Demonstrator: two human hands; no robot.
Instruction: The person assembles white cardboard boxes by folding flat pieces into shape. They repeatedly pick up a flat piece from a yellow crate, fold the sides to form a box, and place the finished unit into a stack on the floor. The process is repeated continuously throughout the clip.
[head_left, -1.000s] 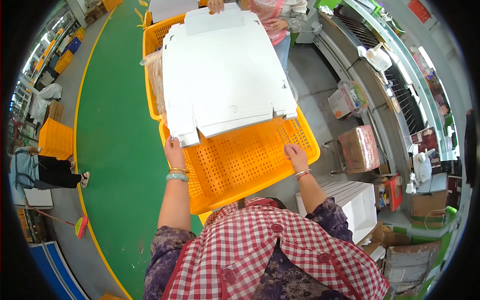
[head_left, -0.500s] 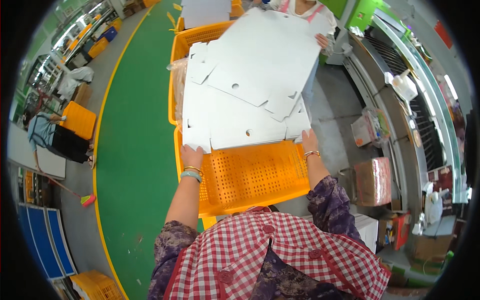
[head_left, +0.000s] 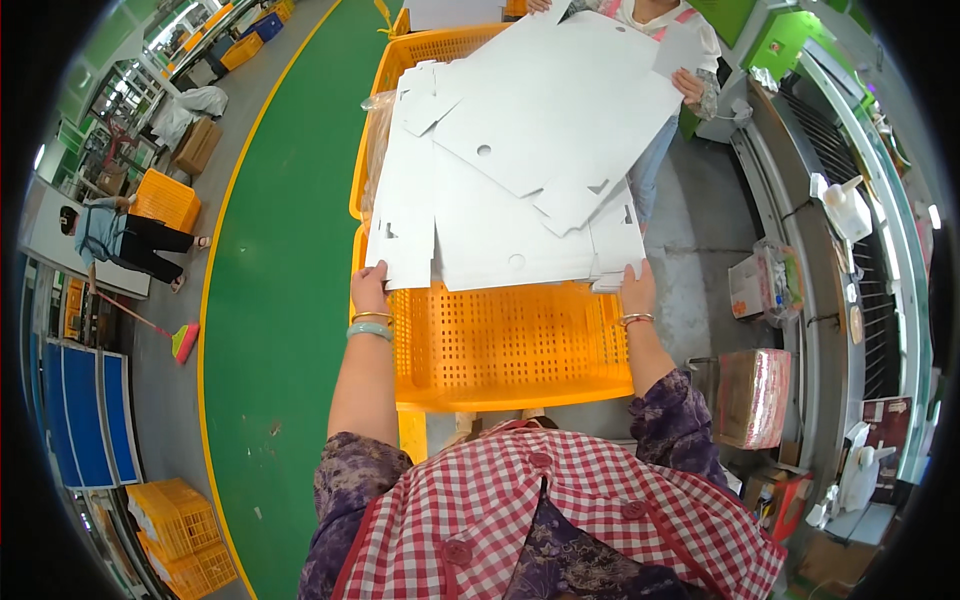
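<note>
My left hand (head_left: 370, 288) grips the near left corner of a stack of flat white cardboard box blanks (head_left: 500, 255), thumb on top and fingers hidden beneath. At the near right corner, my right hand (head_left: 637, 290) is closed on the same stack's edge. A second white blank (head_left: 560, 100) lies askew over it, its far side held in a co-worker's hands (head_left: 688, 86). Below the cardboard is a yellow perforated plastic crate (head_left: 510, 350), its near half showing and its far part covered.
Another yellow crate (head_left: 385, 75) adjoins at the far end, with clear plastic film at its side. A green walkway (head_left: 270, 300) runs along the left. There a person (head_left: 130, 235) holds a broom (head_left: 184, 342). On the right are a wrapped carton (head_left: 752, 398) and a machine bench.
The view has shifted, so the surroundings sit farther right. The co-worker now has a hand on the top blank's far left edge too. My hands keep hold of the lower stack.
</note>
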